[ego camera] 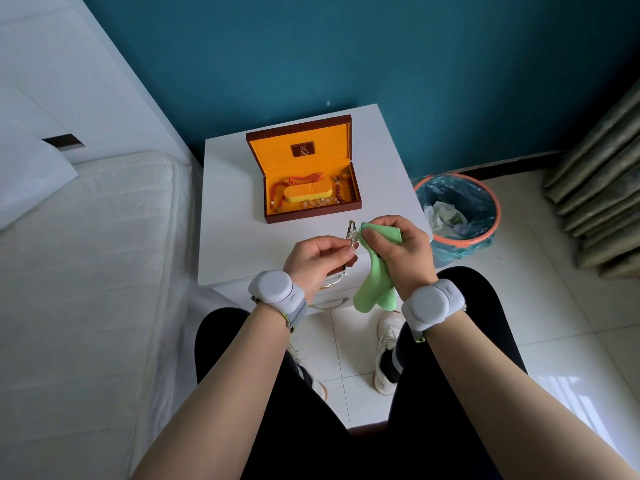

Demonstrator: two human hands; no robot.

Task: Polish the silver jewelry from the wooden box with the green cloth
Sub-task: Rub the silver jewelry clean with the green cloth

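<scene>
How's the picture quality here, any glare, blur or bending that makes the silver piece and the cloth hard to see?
Head view: wide-angle bending curves the wall and bed edges; soft daylight, with a bright window reflection on the floor tiles at lower right; the green cloth in the right hand is sharp, while the silver jewelry pinched by the left hand is small, its detail unclear.

Glossy dark wooden box (pixel 311 211) with matt orange felt lining; soft matt green cloth (pixel 375 285); shiny silver jewelry (pixel 351 233).
</scene>
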